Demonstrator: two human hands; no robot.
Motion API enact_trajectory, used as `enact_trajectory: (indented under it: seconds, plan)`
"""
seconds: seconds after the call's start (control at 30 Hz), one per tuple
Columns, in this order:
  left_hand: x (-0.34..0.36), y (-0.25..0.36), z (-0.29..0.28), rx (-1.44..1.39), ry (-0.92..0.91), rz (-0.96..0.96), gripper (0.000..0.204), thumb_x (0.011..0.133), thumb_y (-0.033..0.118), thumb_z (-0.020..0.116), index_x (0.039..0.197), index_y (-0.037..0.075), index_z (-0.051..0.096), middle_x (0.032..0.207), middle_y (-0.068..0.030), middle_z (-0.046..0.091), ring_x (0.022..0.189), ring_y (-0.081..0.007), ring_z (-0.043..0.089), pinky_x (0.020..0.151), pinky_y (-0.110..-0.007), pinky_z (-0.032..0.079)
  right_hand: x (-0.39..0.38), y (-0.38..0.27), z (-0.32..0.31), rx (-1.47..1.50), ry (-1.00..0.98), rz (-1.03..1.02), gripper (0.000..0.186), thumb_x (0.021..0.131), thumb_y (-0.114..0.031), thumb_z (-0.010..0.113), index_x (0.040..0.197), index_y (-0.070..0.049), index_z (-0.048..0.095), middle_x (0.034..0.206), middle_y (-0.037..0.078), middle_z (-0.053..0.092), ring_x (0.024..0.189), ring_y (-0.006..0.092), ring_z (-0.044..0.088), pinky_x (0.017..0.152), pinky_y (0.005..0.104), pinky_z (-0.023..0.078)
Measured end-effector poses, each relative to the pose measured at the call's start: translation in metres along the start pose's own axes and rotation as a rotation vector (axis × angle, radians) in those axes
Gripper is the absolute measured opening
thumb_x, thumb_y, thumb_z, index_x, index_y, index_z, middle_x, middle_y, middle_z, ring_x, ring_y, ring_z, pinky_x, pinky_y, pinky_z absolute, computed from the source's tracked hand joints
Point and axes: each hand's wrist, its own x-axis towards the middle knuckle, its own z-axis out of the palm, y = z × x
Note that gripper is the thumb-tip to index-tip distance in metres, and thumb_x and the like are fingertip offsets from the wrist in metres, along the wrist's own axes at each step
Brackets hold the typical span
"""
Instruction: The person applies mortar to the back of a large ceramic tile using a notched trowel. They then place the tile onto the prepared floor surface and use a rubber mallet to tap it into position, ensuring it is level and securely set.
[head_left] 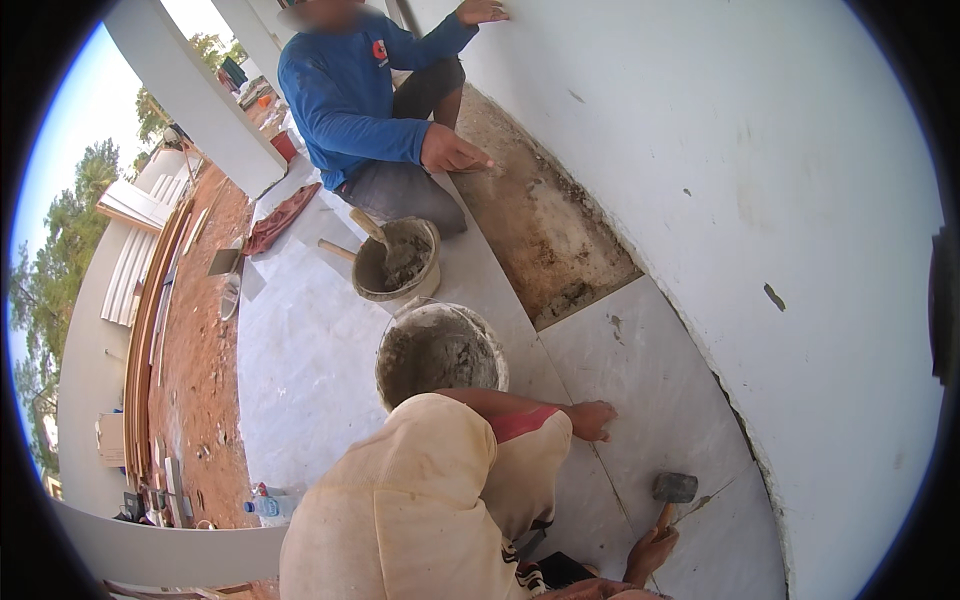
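My left hand (592,421) rests on a large grey-white floor tile (600,350) beyond my bent knees, holding nothing that shows; its fingers look spread against the surface. My right hand (652,553), low at the right, is closed round the wooden handle of a rubber mallet (676,488). The mallet's black head is over the tiles near the wall. Just past my knee stands a bucket (440,350) coated inside with grey mortar. Behind it, a smaller bucket (397,262) holds mortar and a trowel (372,228) with a wooden handle.
A co-worker in a blue top (350,110) kneels ahead, one hand pointing over an untiled strip of rough bed (545,230). A white wall (760,180) borders the tiles on the right. A reddish cloth (282,220) and a plastic bottle (264,505) lie left, by red soil (200,350).
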Motion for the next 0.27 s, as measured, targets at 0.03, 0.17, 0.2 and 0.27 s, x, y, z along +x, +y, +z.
enact_trajectory:
  seconds: [0.03, 0.17, 0.2, 0.27]
  plan:
    - [0.000, 0.003, -0.010, -0.075, -0.042, -0.033, 0.072, 0.093, 0.038, 0.068, 0.145, -0.006, 0.048, 0.149, -0.0280, 0.049, 0.138, -0.0416, 0.047, 0.113, -0.045, 0.040, -0.003, 0.004, -0.002, 0.013, 0.003, -0.005, 0.036, 0.096, -0.016, 0.063, 0.127, 0.000, 0.054, 0.114, 0.025, 0.064, 0.103, 0.0415, 0.065, 0.087, 0.0490, 0.050]
    - [-0.024, -0.019, -0.038, -0.055, 0.010, -0.006, 0.062, 0.096, 0.050, 0.060, 0.128, -0.004, 0.062, 0.121, -0.0252, 0.067, 0.116, -0.0426, 0.062, 0.099, -0.050, 0.047, -0.009, 0.002, -0.035, 0.033, -0.132, 0.069, 0.031, 0.093, -0.013, 0.064, 0.121, 0.001, 0.059, 0.097, 0.023, 0.069, 0.091, 0.0398, 0.068, 0.081, 0.0490, 0.052]
    - [-0.035, -0.029, -0.038, -0.010, 0.042, 0.031, 0.061, 0.096, 0.054, 0.057, 0.120, -0.002, 0.066, 0.115, -0.0245, 0.070, 0.111, -0.0432, 0.064, 0.096, -0.051, 0.049, -0.013, -0.002, -0.055, 0.027, -0.193, 0.122, 0.030, 0.093, -0.012, 0.064, 0.120, 0.001, 0.060, 0.093, 0.022, 0.070, 0.088, 0.0395, 0.069, 0.080, 0.0490, 0.053]
    - [-0.073, 0.015, -0.087, -0.449, -0.005, -0.148, 0.057, 0.097, 0.057, 0.054, 0.101, 0.001, 0.067, 0.094, -0.0173, 0.070, 0.090, -0.0321, 0.066, 0.081, -0.045, 0.049, -0.015, -0.007, -0.100, -0.032, -0.098, 0.308, 0.030, 0.091, -0.015, 0.066, 0.116, 0.000, 0.063, 0.087, 0.022, 0.072, 0.086, 0.0401, 0.071, 0.078, 0.0494, 0.055]
